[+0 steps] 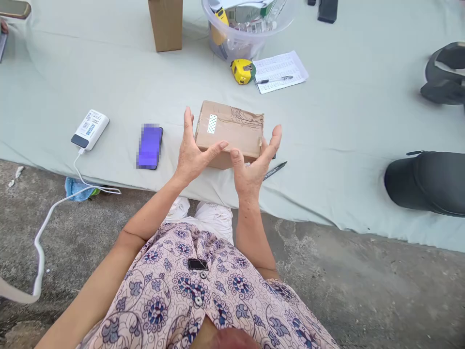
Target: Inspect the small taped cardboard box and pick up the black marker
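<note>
- Around the cardboard box (236,128) lying on a pale cloth (327,145), the left hand (194,152) and right hand (252,169) are curving open, apart, seemingly matching its width; neither is clamping it.
- Just beside the box, a pen (274,170) is lying within easy reach.
- Left of the box, a phone (150,146) and a power bank (90,129) are resting, its cable (38,247) trailing off the cloth.
- Beyond the box, a tape measure (242,71) is sitting beside a paper sheet (280,71), probably kept handy.

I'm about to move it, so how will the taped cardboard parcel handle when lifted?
The cardboard parcel will probably feel stiff: its corners look square. Lying flat, it seems unlikely to roll or tip. Its weight can't be judged, as the contents are hidden.
</note>
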A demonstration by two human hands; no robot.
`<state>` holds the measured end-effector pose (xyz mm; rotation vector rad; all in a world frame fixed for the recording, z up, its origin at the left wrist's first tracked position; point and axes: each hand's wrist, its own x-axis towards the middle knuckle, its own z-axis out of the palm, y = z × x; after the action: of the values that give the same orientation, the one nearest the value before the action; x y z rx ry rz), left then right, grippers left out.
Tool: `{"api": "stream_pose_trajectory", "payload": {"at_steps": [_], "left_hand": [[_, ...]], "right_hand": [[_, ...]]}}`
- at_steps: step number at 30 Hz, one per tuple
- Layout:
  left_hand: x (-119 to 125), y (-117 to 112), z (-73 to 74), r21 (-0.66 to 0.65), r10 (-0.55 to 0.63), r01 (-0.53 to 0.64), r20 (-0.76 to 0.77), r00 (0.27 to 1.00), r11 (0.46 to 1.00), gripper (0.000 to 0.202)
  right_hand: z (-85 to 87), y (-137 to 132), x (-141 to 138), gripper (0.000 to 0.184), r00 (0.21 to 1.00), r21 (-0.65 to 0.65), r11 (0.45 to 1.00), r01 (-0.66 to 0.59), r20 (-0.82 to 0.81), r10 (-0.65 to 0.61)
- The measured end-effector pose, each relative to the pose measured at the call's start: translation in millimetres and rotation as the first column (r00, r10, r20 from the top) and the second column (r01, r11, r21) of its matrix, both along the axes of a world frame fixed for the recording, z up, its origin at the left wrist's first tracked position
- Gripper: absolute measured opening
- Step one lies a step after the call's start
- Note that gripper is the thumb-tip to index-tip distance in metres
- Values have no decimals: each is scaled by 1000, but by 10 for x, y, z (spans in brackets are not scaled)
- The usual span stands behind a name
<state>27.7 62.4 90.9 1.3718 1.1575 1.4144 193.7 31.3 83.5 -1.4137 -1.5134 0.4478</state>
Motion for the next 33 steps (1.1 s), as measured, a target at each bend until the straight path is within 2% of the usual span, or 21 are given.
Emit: {"api": "stream_pose_trajectory", "payload": {"at_steps": [4,6,10,13,19,27,33], "left_hand": [[81,-61,22,-92,-20,32,121,992,995,99],[76,-85,34,-100,-24,39,146,989,994,93],[32,-121,37,-74,-49,59,129,990,995,89],[-7,-200,35,-61,-63,68,86,994,996,85],[-77,-492,-9,-35,-86,85,-29,996,996,87],[-194,-879,-246,-46,-150,147,-89,985,988,93],[-246,-1003,-339,97,-192,208,-154,969,973,89]], "right_hand": [[-22,10,-106,91,998,-4,999,45,-54,-45],[-70,-8,-92,83,999,12,999,47,-27,-47],[-155,-63,-12,69,995,71,996,48,79,-54],[-178,-148,15,66,996,81,996,38,82,-45],[-208,-422,-17,69,999,95,995,32,31,-35],[-272,-811,38,79,997,-9,1000,-7,-76,6],[-220,-888,124,84,988,-27,1000,-13,-156,9]]}}
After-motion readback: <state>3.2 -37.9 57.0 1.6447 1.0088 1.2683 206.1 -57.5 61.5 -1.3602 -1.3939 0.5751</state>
